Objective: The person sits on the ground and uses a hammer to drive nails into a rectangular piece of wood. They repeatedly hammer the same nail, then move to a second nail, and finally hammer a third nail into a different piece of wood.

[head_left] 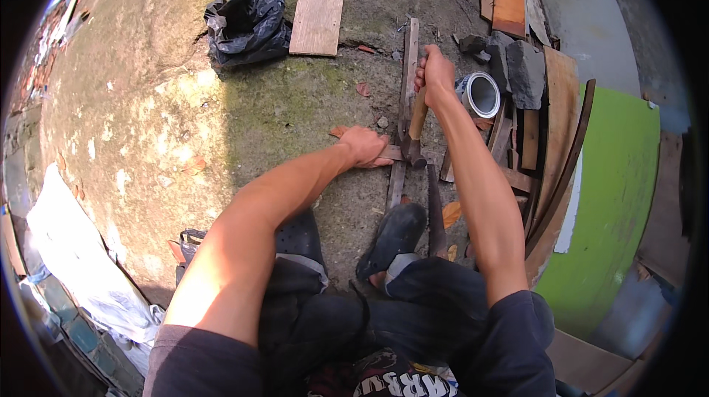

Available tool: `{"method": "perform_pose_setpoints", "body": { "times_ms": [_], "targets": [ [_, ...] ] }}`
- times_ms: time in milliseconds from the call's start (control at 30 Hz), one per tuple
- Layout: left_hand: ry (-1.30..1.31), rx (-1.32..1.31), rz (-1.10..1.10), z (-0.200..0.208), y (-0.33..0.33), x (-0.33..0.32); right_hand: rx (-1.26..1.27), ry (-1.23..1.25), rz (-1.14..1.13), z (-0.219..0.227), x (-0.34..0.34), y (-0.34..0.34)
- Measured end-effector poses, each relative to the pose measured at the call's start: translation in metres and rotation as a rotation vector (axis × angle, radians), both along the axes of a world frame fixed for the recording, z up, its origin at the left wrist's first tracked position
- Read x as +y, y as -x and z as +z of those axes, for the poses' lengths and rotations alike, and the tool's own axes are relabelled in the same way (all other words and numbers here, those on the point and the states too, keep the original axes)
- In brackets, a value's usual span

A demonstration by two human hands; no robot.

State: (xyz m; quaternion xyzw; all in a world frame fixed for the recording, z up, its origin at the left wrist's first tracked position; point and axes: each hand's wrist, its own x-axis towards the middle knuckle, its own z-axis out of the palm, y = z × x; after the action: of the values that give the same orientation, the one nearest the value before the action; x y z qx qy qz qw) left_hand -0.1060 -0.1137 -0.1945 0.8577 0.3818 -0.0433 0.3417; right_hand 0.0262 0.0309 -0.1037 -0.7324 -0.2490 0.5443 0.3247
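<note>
My right hand [436, 73] is wrapped round the wooden handle of a hammer [417, 122]. Its dark metal head is low, by a short wooden piece [393, 152] lying crosswise on a long narrow wooden strip [408, 53]. My left hand [362, 147] grips the outer end of that short piece, its fingers closed and partly hidden. Whether the hammer head touches the wood, I cannot tell. The long strip lies on the ground and runs away from my right shoe [395, 238]. Beside that shoe is a long, dark, tapering blade-like piece [436, 212].
An open metal can [484, 96] stands right of my right hand, near grey stone blocks [526, 76] and stacked scrap boards [561, 116]. A green panel [617, 197] lies farther right. Ahead are a black plastic bag [249, 24] and a wide plank [320, 5]; white cloth [85, 249] lies left.
</note>
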Motion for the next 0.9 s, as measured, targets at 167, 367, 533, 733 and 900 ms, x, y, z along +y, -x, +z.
{"method": "perform_pose_setpoints", "body": {
  "times_ms": [167,367,533,733,900],
  "targets": [
    [0.040,-0.030,0.025,-0.003,-0.001,-0.004,0.069,-0.125,-0.052,0.009,-0.018,-0.010],
    [0.081,-0.041,0.047,-0.004,-0.002,0.006,0.077,-0.361,-0.053,0.017,-0.047,-0.005],
    [-0.001,0.003,-0.081,-0.003,-0.001,0.019,0.301,-0.614,-0.383,0.031,-0.106,-0.045],
    [-0.025,0.024,-0.083,0.006,0.001,0.024,0.191,-0.376,-0.048,0.035,-0.064,-0.021],
    [-0.018,0.023,-0.068,0.002,-0.001,0.019,-0.213,-0.234,0.174,0.012,-0.017,0.023]
  ]
}}
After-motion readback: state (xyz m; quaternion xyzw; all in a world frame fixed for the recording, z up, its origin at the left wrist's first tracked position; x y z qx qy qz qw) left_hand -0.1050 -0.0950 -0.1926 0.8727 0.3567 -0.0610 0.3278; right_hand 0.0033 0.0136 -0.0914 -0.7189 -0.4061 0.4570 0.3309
